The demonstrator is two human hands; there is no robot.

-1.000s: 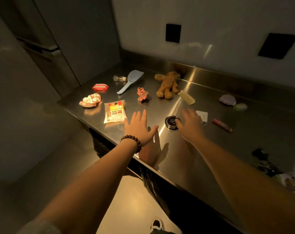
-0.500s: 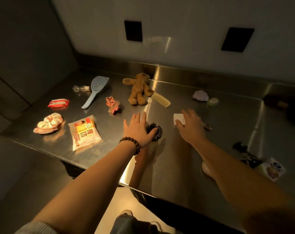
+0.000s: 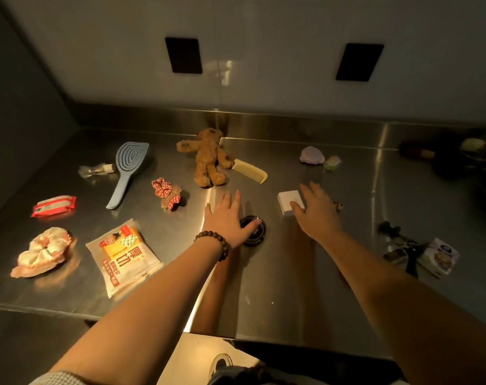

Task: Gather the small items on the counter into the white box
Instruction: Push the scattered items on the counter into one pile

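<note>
Small items lie spread on a steel counter [image 3: 278, 287]. My left hand [image 3: 226, 220], fingers spread, rests flat with its thumb on a round black tin [image 3: 254, 232]. My right hand [image 3: 315, 211] is open, its thumb touching a small white box [image 3: 287, 200]. Farther back lie a brown teddy bear [image 3: 208, 159] and a yellow comb [image 3: 250, 170]. To the left are a red checked scrunchie [image 3: 165, 191], a blue hairbrush [image 3: 128, 168], a snack packet [image 3: 123, 254], a pink scrunchie [image 3: 43, 251], a red wrapper [image 3: 54, 205] and a small clear bottle [image 3: 97, 170].
A lilac lump [image 3: 310, 155] and a pale green piece [image 3: 332, 162] sit at the back right. Dark items [image 3: 397, 240] and a printed packet [image 3: 439, 257] lie at the right. The counter's front edge runs below my forearms; a wall with two black panels stands behind.
The view has swung to the right and closer. My left hand moved right until its thumb lay on the black tin; my right hand moved from the tin to the white box.
</note>
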